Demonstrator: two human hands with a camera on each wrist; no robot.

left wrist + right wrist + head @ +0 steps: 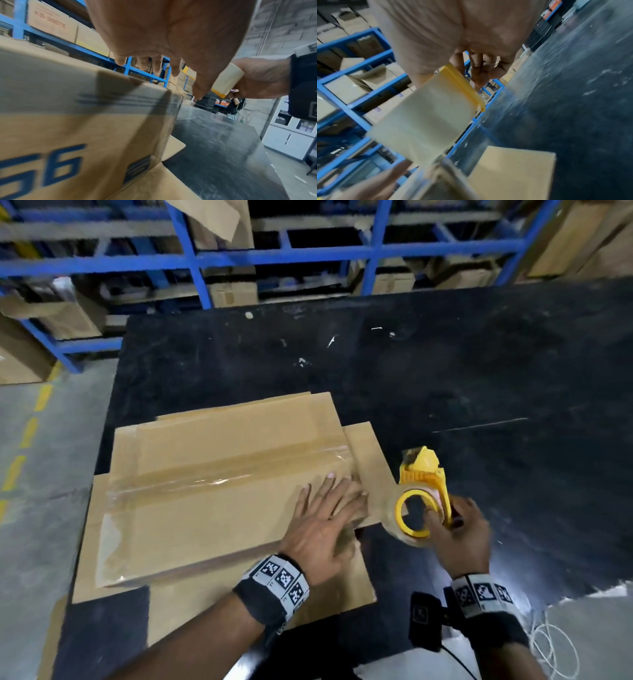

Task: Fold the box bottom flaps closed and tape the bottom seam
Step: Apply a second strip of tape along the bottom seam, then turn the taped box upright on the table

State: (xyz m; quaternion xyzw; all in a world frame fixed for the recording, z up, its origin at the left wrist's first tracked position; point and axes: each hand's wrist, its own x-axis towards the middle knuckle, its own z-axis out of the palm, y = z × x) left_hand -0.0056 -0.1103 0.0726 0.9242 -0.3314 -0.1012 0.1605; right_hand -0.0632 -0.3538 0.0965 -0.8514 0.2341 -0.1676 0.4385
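A brown cardboard box stands bottom-up on the black table, its flaps folded shut and clear tape running along the seam. My left hand lies flat with straight fingers on the box's right end. My right hand grips a yellow tape dispenser with a roll of clear tape, just off the box's right edge. In the left wrist view the box shows blue print on its side, and the tape roll appears beyond my fingers. The right wrist view shows the roll close up.
Blue shelving stacked with cardboard cartons runs behind the table. The box's open flaps lie spread on the table around its base. Grey floor with yellow dashes lies to the left. A white cord lies at the lower right.
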